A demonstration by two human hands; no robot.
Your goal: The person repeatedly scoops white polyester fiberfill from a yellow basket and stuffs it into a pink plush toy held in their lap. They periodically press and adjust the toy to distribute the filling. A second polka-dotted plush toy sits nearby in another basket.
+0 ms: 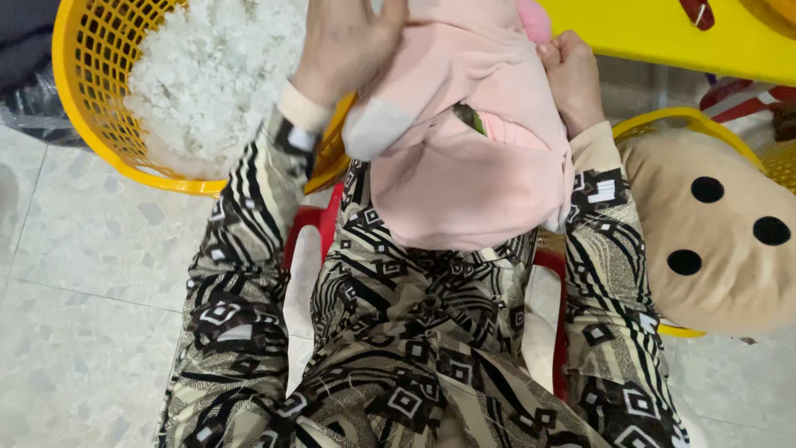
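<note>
So both hands are up at the top of the view, working on a pink plush toy (464, 166) that sits on the person's lap. The left hand (344, 46) lies against the toy's upper left side, fingers spread fairly wide and flat on the fabric, more pressing than gripping. The right hand (572, 79) is on the other side, fingers curled in tight and pinching the pink fabric near the toy's top edge. Between the two hands the toy hangs down toward the body, with a pale grey patch (377, 129) just under the left wrist and a small dark green bit (470, 118) showing in a fold near the middle.

Just behind the left hand there's a yellow basket (91, 116) packed with white stuffing (215, 75), its rim nearly touching the left sleeve. Off past the right forearm sits another yellow basket (663, 120) holding a tan plush piece (713, 241) with three black dots. Above the right hand is a flat yellow surface (663, 33).

The person wears patterned black-and-beige clothes and sits on a red stool (311, 224), with pale speckled floor tiles (91, 307) on the left.
</note>
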